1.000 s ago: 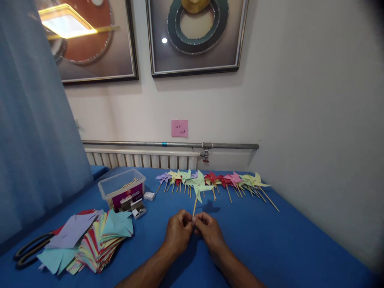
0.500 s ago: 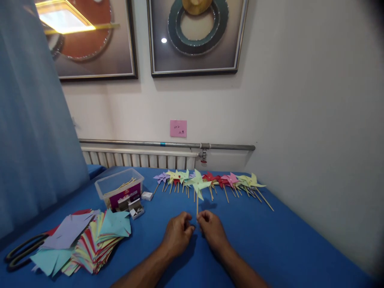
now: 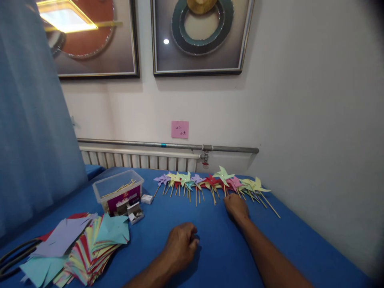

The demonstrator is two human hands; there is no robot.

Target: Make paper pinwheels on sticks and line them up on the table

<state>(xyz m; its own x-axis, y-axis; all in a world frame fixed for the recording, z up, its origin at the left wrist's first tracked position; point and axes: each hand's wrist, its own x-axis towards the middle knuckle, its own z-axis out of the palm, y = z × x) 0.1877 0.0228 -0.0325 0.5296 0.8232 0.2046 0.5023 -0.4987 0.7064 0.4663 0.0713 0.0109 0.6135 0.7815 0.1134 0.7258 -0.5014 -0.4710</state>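
Note:
My right hand (image 3: 237, 207) is closed on the wooden stick of a pale green paper pinwheel (image 3: 223, 175). It holds this pinwheel at the row of finished ones, by the red pinwheel (image 3: 211, 181) and the pink pinwheel (image 3: 235, 183). My left hand (image 3: 182, 245) rests low over the blue table cover, fingers curled in and thumb close to them, with nothing visible in its grasp. Other pinwheels lie along the row, among them a purple pinwheel (image 3: 162, 179) at its left end and a pale yellow pinwheel (image 3: 256, 185) at its right.
On the left stands a clear plastic box (image 3: 118, 182) with wooden sticks. Beside it are a small open box (image 3: 135, 213) of metal pins and a closed white box (image 3: 147, 199). Cut paper sheets (image 3: 90, 248) are piled in front, near dark scissor handles (image 3: 16, 256). A wall borders the right.
My right hand has carried the pale green pinwheel away and to the right, to the row at the back. The left hand stays near its place, its fingers more curled.

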